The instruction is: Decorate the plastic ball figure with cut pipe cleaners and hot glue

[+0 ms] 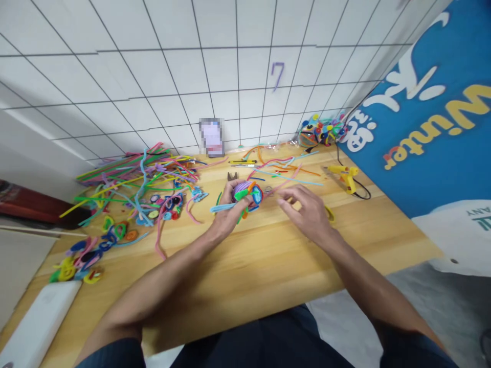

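Note:
My left hand (230, 207) is closed around a small ball of coiled pipe cleaners (249, 194) in purple, orange, blue and green, held just above the wooden table (261, 260). A light blue pipe cleaner tail (221, 208) sticks out to the left of the ball. My right hand (307, 209) hovers just right of the ball, palm down, fingers loosely curled and apart, holding nothing that I can make out. A yellow loop (330, 213) lies under its far edge.
A heap of loose pipe cleaners (134, 176) covers the table's far left, with several coiled pieces (88, 255) nearer. A yellow glue gun (345, 176) lies at the right. Pliers (232, 177), a finished colourful ball (318, 130) by the wall, and a white box (38, 322) at the near left.

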Tool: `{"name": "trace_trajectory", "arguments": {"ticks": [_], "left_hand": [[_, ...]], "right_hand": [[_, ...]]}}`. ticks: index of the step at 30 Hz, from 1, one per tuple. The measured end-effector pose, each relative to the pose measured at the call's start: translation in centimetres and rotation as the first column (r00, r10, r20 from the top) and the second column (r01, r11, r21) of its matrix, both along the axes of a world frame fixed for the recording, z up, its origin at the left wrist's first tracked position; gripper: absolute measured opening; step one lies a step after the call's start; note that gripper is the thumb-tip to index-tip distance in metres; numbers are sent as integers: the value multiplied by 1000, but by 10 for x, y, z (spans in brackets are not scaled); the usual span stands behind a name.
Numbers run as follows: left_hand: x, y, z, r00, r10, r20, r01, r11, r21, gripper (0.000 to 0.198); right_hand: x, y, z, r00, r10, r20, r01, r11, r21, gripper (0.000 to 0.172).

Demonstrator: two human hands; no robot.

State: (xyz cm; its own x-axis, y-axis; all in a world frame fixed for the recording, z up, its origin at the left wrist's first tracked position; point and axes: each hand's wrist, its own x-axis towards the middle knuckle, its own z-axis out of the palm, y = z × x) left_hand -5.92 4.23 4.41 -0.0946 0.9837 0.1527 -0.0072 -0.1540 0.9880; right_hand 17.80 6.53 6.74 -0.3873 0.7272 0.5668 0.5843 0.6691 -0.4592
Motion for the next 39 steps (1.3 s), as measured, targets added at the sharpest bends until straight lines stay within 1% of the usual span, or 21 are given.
{"name": "trace_trajectory", "arguments": {"ticks": [2,4,7,10,13,16,18,20,22,23,25,27,29,32,34,36,39], "left_hand": [[1,-2,2,999,-45,16,46,998,-36,44],[1,-3,5,997,-72,23,74,995,-65,45],[0,-6,7,996,-87,21,89,990,-107,46],[-1,-5,6,993,-109,46,115,980,-161,44],[0,-1,4,987,-119,110,142,961,-238,34],[-2,5,5,975,-105,198,167,931,-325,29],[-7,8,7,964,-117,240,206,898,-389,31],[-12,10,8,957,-133,259,241,861,-448,34],[-17,10,7,955,-148,256,260,836,-484,34],[-19,9,7,957,-152,248,259,833,-489,34],[-21,6,6,964,-140,225,233,852,-469,33],[-22,1,6,970,-118,211,197,890,-411,33],[-23,-5,4,972,-104,210,172,925,-340,34],[-24,-15,-1,974,-107,200,161,947,-278,33],[-27,-20,-7,976,-125,180,169,952,-256,34],[-30,-23,-12,976,-153,153,187,952,-242,37],[-34,-25,-17,978,-180,102,199,953,-228,40]], "right_hand": [[-21,1,4,993,94,-68,-92,995,36,9],[-34,3,4,988,134,-74,-132,991,37,9],[-42,7,0,984,164,-67,-163,986,18,8],[-41,8,-4,982,176,-63,-177,984,3,10],[-32,7,-5,990,124,-65,-128,990,-61,11],[-12,8,-12,999,13,-33,-19,983,-185,11],[5,12,-22,998,-44,40,53,961,-272,9],[21,19,-36,987,-70,147,117,932,-344,8],[32,23,-48,967,-58,247,146,923,-355,11],[34,24,-52,961,-48,271,142,930,-339,13],[31,20,-53,966,-35,255,107,955,-275,14],[21,10,-45,983,-12,182,47,981,-187,14],[5,-1,-33,994,40,106,-30,995,-92,13],[-22,-14,-17,989,145,40,-145,989,15,13],[-36,-19,-12,981,189,42,-191,980,49,16],[-46,-20,-13,975,213,64,-217,973,71,20],[-54,-18,-20,965,249,80,-257,960,111,24]]}}
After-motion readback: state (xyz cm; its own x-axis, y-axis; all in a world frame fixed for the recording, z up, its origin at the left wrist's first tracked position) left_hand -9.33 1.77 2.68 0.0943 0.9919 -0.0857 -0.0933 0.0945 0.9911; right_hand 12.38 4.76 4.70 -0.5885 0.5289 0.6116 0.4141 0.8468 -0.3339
